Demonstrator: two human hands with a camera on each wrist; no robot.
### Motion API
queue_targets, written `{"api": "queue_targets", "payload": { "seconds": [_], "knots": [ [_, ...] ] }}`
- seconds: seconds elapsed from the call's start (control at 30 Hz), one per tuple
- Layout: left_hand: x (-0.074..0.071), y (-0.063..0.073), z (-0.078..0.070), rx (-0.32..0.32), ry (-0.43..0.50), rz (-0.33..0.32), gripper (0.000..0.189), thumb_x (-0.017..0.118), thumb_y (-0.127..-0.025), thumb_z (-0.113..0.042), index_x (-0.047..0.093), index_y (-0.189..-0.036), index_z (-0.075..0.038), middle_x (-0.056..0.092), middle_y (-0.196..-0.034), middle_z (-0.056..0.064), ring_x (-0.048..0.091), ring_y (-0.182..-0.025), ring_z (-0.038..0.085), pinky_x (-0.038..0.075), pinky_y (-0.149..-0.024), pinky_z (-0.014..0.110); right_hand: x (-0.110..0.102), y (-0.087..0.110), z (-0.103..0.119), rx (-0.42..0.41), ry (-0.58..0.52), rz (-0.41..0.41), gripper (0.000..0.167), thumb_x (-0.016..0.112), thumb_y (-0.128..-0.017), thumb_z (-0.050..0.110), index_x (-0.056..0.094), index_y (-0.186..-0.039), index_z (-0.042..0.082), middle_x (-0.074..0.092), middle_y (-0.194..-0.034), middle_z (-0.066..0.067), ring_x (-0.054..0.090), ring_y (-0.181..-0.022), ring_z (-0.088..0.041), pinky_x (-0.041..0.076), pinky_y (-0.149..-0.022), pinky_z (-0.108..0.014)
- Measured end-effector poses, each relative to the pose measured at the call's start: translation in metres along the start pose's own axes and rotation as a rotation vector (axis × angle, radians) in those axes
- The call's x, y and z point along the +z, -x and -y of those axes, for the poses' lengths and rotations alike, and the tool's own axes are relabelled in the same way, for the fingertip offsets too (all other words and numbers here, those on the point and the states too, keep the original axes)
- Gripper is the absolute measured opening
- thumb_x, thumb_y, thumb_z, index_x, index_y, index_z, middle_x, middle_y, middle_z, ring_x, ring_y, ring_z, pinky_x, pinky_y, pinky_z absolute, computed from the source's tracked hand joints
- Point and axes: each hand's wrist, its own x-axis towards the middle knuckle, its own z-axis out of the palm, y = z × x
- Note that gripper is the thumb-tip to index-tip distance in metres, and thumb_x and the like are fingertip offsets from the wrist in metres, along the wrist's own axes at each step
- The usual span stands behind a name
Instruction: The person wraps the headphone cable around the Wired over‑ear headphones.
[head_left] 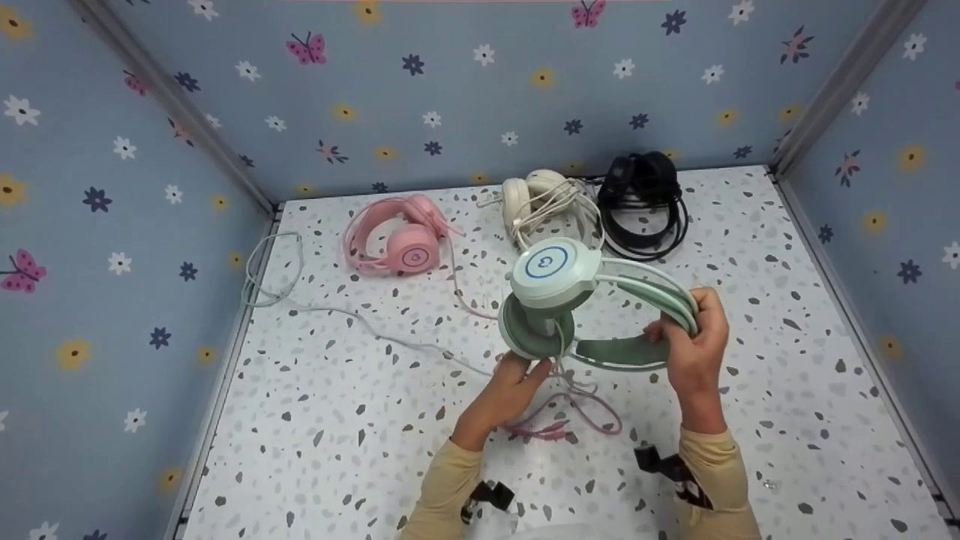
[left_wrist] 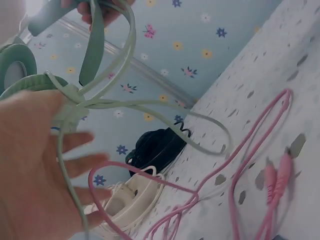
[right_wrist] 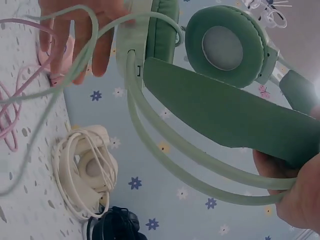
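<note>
Light green headphones [head_left: 556, 271] are held up above the speckled table. My right hand [head_left: 697, 341] grips them by the headband [right_wrist: 225, 117], its fingers curled round the band. At the lower ear cup, my left hand [head_left: 510, 390] touches the cup from below. The left wrist view shows this hand [left_wrist: 40, 165] with its fingers straight and spread, and the green cable [left_wrist: 61, 150] running across them. That cable trails left over the table to a loose loop [head_left: 274, 300]. Under the left hand lies a pink cable [head_left: 611, 427] with pink plugs [left_wrist: 276, 177].
Pink headphones [head_left: 412, 247] lie at the back left of the table [head_left: 337, 450]. White headphones [head_left: 517, 202] with a bundled cable and black headphones [head_left: 641, 180] stand along the back. Flowered panels [head_left: 480, 97] enclose the back and sides.
</note>
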Motion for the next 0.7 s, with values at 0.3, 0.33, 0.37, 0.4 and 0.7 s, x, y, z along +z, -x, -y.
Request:
{"api": "queue_targets", "payload": {
  "seconds": [0.3,0.33,0.37,0.4,0.7],
  "knots": [
    [0.013,0.012,-0.009,0.121,-0.12,-0.055,0.018,0.052,-0.102,-0.016,0.064,-0.089,-0.01,0.056,-0.081,0.0,0.049,-0.072,0.01,0.043,-0.064,0.024,-0.002,-0.007,-0.004,0.049,-0.048,-0.127,0.017,0.055,-0.07,-0.021,0.05,-0.077,-0.006,0.045,-0.055,-0.004,0.044,-0.044,-0.011,0.039,-0.041,-0.022],
    [0.011,0.013,-0.012,0.118,-0.142,-0.045,0.018,0.052,-0.102,-0.017,0.062,-0.089,-0.011,0.055,-0.081,-0.002,0.048,-0.072,0.008,0.043,-0.064,0.023,-0.003,-0.008,-0.004,0.049,-0.055,-0.135,0.017,0.055,-0.07,-0.021,0.05,-0.077,-0.006,0.045,-0.055,-0.004,0.044,-0.045,-0.01,0.039,-0.041,-0.022],
    [0.008,0.014,-0.015,0.107,-0.161,-0.024,0.018,0.051,-0.102,-0.019,0.059,-0.088,-0.012,0.053,-0.08,-0.003,0.047,-0.071,0.007,0.041,-0.063,0.023,-0.004,-0.009,-0.004,0.047,-0.065,-0.142,0.017,0.054,-0.07,-0.021,0.05,-0.077,-0.006,0.045,-0.055,-0.004,0.044,-0.045,-0.01,0.039,-0.041,-0.022],
    [0.005,0.015,-0.018,0.081,-0.17,0.01,0.019,0.05,-0.103,-0.021,0.057,-0.088,-0.013,0.054,-0.081,-0.003,0.046,-0.07,0.006,0.041,-0.062,0.022,-0.005,-0.01,-0.004,0.048,-0.087,-0.151,0.017,0.054,-0.07,-0.021,0.049,-0.077,-0.007,0.044,-0.055,-0.004,0.043,-0.045,-0.01,0.038,-0.04,-0.023],
    [-0.001,0.031,-0.018,-0.134,-0.083,0.127,0.017,0.043,-0.102,-0.013,0.059,-0.105,-0.014,0.05,-0.062,-0.007,0.043,-0.049,0.004,0.037,-0.046,0.021,-0.005,-0.02,0.006,0.077,-0.341,-0.205,0.023,0.045,-0.069,-0.026,0.045,-0.076,-0.005,0.039,-0.052,-0.002,0.034,-0.04,-0.012,0.027,-0.036,-0.025]
  ]
}}
